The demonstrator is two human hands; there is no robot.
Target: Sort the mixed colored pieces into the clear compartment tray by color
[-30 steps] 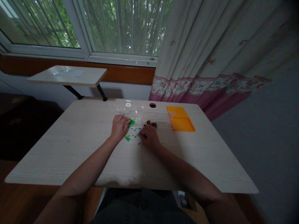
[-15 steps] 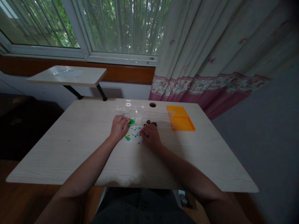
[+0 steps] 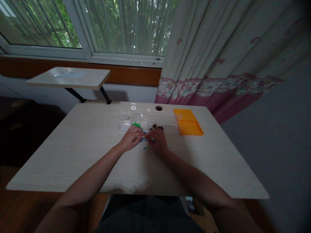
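Observation:
My left hand (image 3: 132, 138) and my right hand (image 3: 157, 139) meet at the fingertips just in front of a clear divided plastic box (image 3: 125, 125). Both are closed in a pinch, and what lies between the fingers is too small to make out. Small blue pieces (image 3: 144, 148) lie on the table under and around the fingers, partly hidden by them. Behind my left hand, green pieces (image 3: 136, 124) fill one compartment of the box. Dark brown pieces (image 3: 155, 126) sit in another compartment, behind my right hand.
A yellow-orange two-section tray (image 3: 189, 122) lies to the right, slightly under the clear box's end. A round cable hole (image 3: 158, 108) is at the table's back edge. A raised shelf (image 3: 73, 77) stands at the back left, and a curtain (image 3: 194, 64) hangs behind.
My left hand has moved right and toward me, from the green compartment to my right fingertips. It now covers the green and yellow pieces on the table. My right hand has barely moved.

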